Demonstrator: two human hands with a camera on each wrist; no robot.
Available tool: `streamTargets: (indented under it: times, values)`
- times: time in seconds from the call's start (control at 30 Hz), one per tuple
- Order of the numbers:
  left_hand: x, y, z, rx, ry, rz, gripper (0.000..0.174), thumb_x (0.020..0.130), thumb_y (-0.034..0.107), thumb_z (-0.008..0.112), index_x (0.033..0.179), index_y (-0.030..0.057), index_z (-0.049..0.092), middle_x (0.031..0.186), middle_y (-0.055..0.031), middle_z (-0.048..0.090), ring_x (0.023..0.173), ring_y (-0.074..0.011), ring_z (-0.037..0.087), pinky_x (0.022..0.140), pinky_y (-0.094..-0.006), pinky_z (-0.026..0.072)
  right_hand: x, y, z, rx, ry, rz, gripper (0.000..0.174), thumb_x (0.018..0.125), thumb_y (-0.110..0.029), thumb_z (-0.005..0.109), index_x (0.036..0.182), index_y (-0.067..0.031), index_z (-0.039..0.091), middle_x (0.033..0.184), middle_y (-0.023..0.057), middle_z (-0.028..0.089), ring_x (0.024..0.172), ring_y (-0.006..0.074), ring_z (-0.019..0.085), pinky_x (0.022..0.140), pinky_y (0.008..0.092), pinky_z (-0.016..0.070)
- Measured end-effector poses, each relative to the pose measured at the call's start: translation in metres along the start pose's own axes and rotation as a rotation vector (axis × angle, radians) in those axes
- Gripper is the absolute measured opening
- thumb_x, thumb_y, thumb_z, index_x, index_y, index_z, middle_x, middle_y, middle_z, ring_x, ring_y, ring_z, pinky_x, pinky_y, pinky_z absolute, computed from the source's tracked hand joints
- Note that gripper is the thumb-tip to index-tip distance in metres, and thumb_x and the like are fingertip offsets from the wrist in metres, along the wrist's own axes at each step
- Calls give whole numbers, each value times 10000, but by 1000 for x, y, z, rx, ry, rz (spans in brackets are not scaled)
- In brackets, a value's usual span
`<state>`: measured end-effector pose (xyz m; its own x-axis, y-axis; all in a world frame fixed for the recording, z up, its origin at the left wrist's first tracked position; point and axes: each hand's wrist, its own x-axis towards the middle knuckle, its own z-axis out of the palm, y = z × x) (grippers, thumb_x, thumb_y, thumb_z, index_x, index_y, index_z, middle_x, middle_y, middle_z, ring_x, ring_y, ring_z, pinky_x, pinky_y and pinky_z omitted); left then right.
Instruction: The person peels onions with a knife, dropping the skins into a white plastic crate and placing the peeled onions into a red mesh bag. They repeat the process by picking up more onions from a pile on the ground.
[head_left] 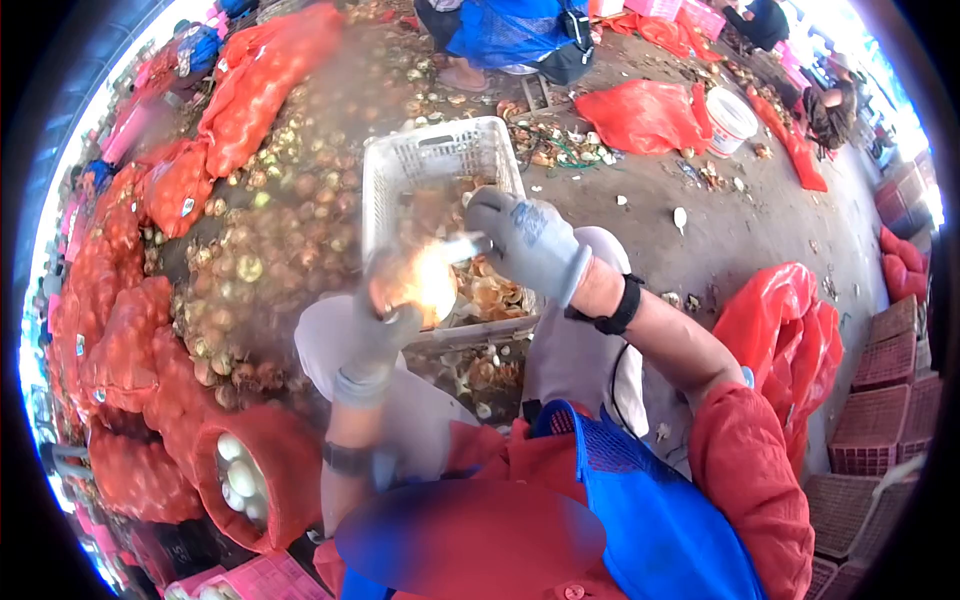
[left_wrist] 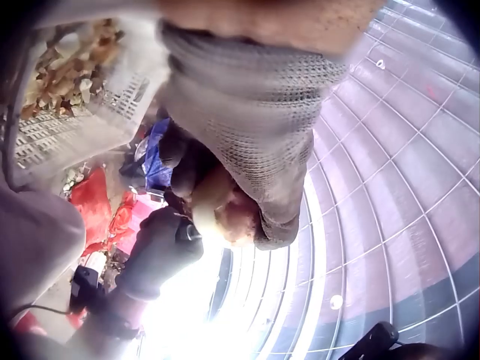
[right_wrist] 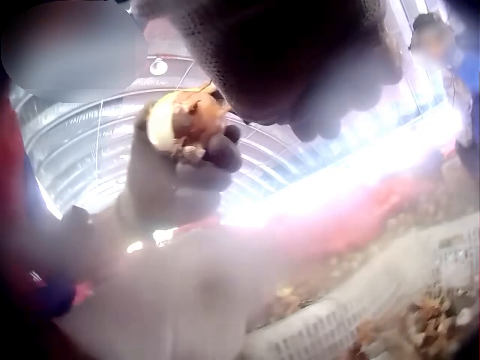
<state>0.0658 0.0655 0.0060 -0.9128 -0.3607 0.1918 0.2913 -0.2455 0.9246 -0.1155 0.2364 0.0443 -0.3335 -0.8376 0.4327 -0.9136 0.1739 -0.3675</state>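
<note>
My gloved left hand [head_left: 380, 335] grips a partly peeled onion [right_wrist: 184, 124] above the near left side of a white plastic crate [head_left: 376, 180]. In the head view the onion is blurred by bright glare. My right hand [head_left: 530, 245], also in a grey glove, is curled round a small knife [head_left: 466, 247] with a short, shiny blade pointing at the onion. Most of the knife's handle is hidden in the fist. In the left wrist view the right hand [left_wrist: 157, 255] comes close beside the onion. Loose brown skins [head_left: 490, 290] lie inside the crate.
A wide heap of onions [head_left: 270, 260] spreads over the ground left of the crate. Red net sacks [head_left: 110, 340] line the left side, one open with peeled white onions [head_left: 240, 475]. To the right lie a red sack [head_left: 775, 330] and stacked crates [head_left: 870, 430]. Another person sits beyond the crate.
</note>
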Motion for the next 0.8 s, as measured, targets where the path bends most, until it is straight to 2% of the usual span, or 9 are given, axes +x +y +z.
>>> streamTargets:
  times: [0.03, 0.27, 0.3, 0.33, 0.43, 0.53, 0.6, 0.73, 0.8]
  values:
    - [3, 6, 9, 61, -39, 103, 759, 815, 213, 801, 1455, -14, 460, 1300, -147, 635, 1189, -245, 639, 1014, -386, 528, 3, 1, -2, -8, -49, 96, 182, 841, -96, 638, 1022, -77, 651, 1060, 109, 617, 908, 362, 675, 749, 470, 554]
    - [11, 7, 2, 181, -27, 42, 833, 789, 241, 846, 1467, -20, 440, 1269, -142, 644, 1152, -232, 651, 976, -375, 551, -1, -20, -20, 163, 92, 201, 168, 832, -40, 640, 994, -48, 682, 1002, 123, 682, 843, 375, 680, 723, 456, 536]
    - [16, 4, 5, 111, 7, 93, 853, 780, 250, 865, 1469, -17, 440, 1263, -143, 646, 1149, -234, 652, 961, -370, 557, -1, -17, -19, 270, 104, 152, 152, 842, -35, 616, 967, -40, 702, 857, 113, 694, 728, 290, 688, 666, 414, 522]
    - [20, 4, 10, 40, 44, 146, 872, 772, 260, 883, 1471, -15, 440, 1258, -144, 647, 1146, -235, 653, 946, -365, 563, -2, -24, -25, 272, 102, 146, 152, 842, -35, 616, 967, -40, 702, 857, 113, 694, 728, 290, 688, 666, 414, 522]
    - [20, 22, 29, -102, 58, 131, 916, 777, 354, 889, 1495, 16, 431, 1325, -101, 612, 1207, -220, 611, 1024, -361, 506, -16, -49, -29, 730, -200, 333, 179, 856, -90, 598, 984, -38, 712, 697, 99, 680, 638, 168, 666, 600, 356, 504]
    - [14, 29, 36, -177, 83, 75, 957, 774, 418, 880, 1521, 43, 413, 1359, -46, 574, 1257, -193, 555, 1098, -355, 432, -23, -50, -8, 783, -314, 423, 178, 857, -99, 610, 993, -43, 711, 685, 91, 677, 636, 170, 670, 600, 357, 503]
    - [12, 22, 33, -170, 62, 100, 838, 888, 499, 770, 1525, 77, 426, 1464, -84, 533, 1272, -229, 586, 1092, -387, 482, -26, -50, 5, 771, -287, 399, 168, 862, -100, 616, 991, -31, 699, 697, 105, 680, 640, 186, 673, 604, 369, 507]
    - [6, 4, 34, -377, 25, 50, 767, 985, 579, 588, 1523, 58, 422, 1435, -99, 561, 1192, -250, 627, 1044, -384, 515, -31, -64, 12, 800, -262, 365, 157, 856, 19, 552, 928, 7, 692, 840, 91, 715, 782, 137, 668, 730, 311, 537]
    - [2, -5, 36, 503, 230, 89, 777, 1028, 635, 424, 1511, 27, 423, 1363, -126, 602, 1113, -272, 653, 983, -402, 544, -34, -69, 17, 821, -193, 300, 169, 861, 18, 553, 949, 9, 697, 848, 79, 718, 787, 144, 673, 740, 304, 541]
